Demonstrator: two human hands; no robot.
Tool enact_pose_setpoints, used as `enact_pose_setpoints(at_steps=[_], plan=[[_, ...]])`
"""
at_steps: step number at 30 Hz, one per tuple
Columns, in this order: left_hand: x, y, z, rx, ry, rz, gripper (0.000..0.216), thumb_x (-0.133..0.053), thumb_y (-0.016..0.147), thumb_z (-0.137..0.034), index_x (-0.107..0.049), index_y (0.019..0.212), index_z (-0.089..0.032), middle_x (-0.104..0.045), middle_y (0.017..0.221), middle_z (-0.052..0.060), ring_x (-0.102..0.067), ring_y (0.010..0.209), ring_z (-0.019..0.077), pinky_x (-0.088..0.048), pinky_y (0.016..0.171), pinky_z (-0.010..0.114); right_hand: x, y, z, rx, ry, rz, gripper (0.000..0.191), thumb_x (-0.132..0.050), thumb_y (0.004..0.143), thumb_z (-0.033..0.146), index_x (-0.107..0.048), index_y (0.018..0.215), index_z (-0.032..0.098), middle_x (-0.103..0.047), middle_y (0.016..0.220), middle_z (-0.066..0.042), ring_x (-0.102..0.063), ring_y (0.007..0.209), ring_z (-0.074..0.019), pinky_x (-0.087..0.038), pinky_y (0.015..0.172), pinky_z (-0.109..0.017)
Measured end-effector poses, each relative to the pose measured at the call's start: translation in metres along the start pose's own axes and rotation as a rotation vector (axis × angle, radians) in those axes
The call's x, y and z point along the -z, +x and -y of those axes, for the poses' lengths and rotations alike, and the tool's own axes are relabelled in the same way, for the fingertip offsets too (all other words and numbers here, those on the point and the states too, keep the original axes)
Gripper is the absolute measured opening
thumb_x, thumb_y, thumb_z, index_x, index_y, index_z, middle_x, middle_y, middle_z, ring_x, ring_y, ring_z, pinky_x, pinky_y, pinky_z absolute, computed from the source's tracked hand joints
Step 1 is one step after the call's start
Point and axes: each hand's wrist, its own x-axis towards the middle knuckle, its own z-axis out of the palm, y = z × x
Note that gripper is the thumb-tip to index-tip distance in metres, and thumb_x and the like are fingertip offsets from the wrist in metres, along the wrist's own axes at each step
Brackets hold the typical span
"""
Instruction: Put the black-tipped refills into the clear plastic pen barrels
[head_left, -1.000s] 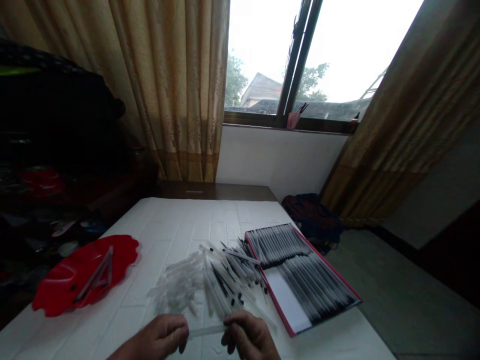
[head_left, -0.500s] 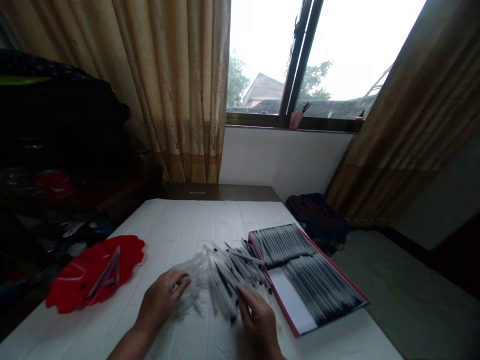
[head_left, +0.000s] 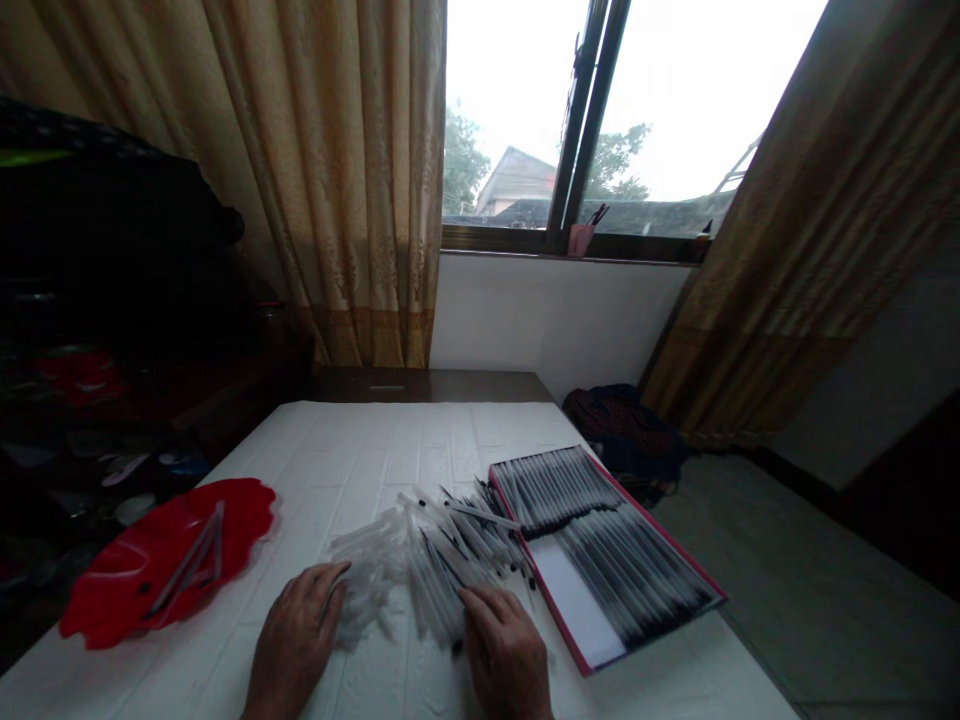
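Note:
On the white table lies a heap of clear pen caps (head_left: 367, 605), with clear pen barrels (head_left: 427, 590) and black-tipped refills spread beside it. My left hand (head_left: 292, 635) is at the heap's left edge, fingers curled toward the thumb; whatever they hold is hidden. Over the near right part of the pile, my right hand (head_left: 510, 650) has its fingertips pinched at the lower end of a thin dark pen refill (head_left: 442, 560). Right of the pile lies a shallow red-edged box (head_left: 551, 610) holding two rows of clear pens (head_left: 630, 570) with black ends.
A red scalloped plate (head_left: 112, 590) with several clear tubes stands at the table's left. Dark clutter and a black covered object (head_left: 112, 250) are beyond it. A bundle of dark cloth (head_left: 630, 430) sits past the table's right edge. Curtains (head_left: 360, 180) frame the window.
The view has shifted slightly, carrying the scene left. My left hand has drawn back toward me and its fingers have loosened a little. My right hand stays by the barrels, slightly lower and flatter.

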Motion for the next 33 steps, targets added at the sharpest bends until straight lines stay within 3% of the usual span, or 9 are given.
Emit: enact_pose_setpoints(at_steps=[6,9,12,18,23,27,33], plan=[[0.002,-0.011,0.011,0.090,0.009,-0.072,0.035,-0.037,0.091,-0.042,-0.063,0.102,-0.022,-0.068,0.092,0.004,-0.064,0.086,0.0191,-0.049,0.083,0.031,0.019,-0.019,-0.009,-0.020,0.116,-0.094,0.030,-0.050,0.085,0.016,-0.067,0.106,0.027,-0.074,0.089,-0.005,-0.068,0.081,-0.0216,-0.054,0.072,-0.030],[0.000,-0.012,0.014,0.105,-0.010,-0.061,0.033,-0.039,0.088,-0.042,-0.063,0.102,-0.023,-0.069,0.092,0.004,-0.065,0.085,0.0198,-0.050,0.083,0.031,0.046,-0.021,-0.023,-0.067,0.095,-0.154,0.026,-0.050,0.087,0.019,-0.068,0.105,0.027,-0.075,0.089,-0.006,-0.068,0.082,-0.0215,-0.054,0.075,-0.031],[-0.003,-0.012,0.018,0.210,-0.053,-0.016,0.033,-0.040,0.085,-0.043,-0.063,0.100,-0.026,-0.070,0.092,0.001,-0.066,0.084,0.0192,-0.051,0.080,0.030,0.079,-0.018,-0.050,-0.175,-0.026,-0.138,0.023,-0.051,0.087,0.025,-0.070,0.102,0.023,-0.074,0.092,-0.007,-0.068,0.085,-0.0212,-0.053,0.076,-0.030],[-0.007,-0.014,0.025,0.365,-0.145,0.058,0.037,-0.038,0.082,-0.049,-0.065,0.096,-0.027,-0.070,0.095,0.001,-0.067,0.088,0.0187,-0.051,0.078,0.028,0.123,-0.012,-0.095,-0.446,-0.421,0.147,0.026,-0.049,0.084,0.022,-0.071,0.098,0.019,-0.073,0.098,-0.009,-0.066,0.093,-0.0245,-0.050,0.077,-0.032],[-0.010,-0.015,0.028,0.442,-0.170,0.102,0.038,-0.039,0.080,-0.051,-0.066,0.095,-0.028,-0.070,0.095,0.001,-0.067,0.088,0.0206,-0.053,0.075,0.030,0.132,-0.006,-0.088,-0.532,-0.623,0.336,0.021,-0.052,0.083,0.020,-0.071,0.092,0.022,-0.073,0.093,-0.008,-0.065,0.088,-0.0243,-0.047,0.069,-0.030],[-0.007,-0.013,0.026,0.458,-0.179,0.112,0.039,-0.038,0.081,-0.052,-0.065,0.096,-0.028,-0.070,0.095,0.001,-0.067,0.088,0.0212,-0.053,0.074,0.031,0.130,0.001,-0.082,-0.549,-0.697,0.398,0.014,-0.055,0.081,0.021,-0.069,0.078,0.022,-0.072,0.085,-0.007,-0.065,0.085,-0.0252,-0.045,0.067,-0.030],[-0.002,-0.010,0.022,0.419,-0.182,0.104,0.037,-0.039,0.081,-0.051,-0.065,0.095,-0.028,-0.070,0.093,0.000,-0.068,0.085,0.0196,-0.053,0.073,0.029,0.124,0.004,-0.087,-0.564,-0.737,0.445,0.013,-0.054,0.080,0.015,-0.067,0.081,0.018,-0.072,0.086,-0.011,-0.066,0.085,-0.0250,-0.044,0.066,-0.030]])
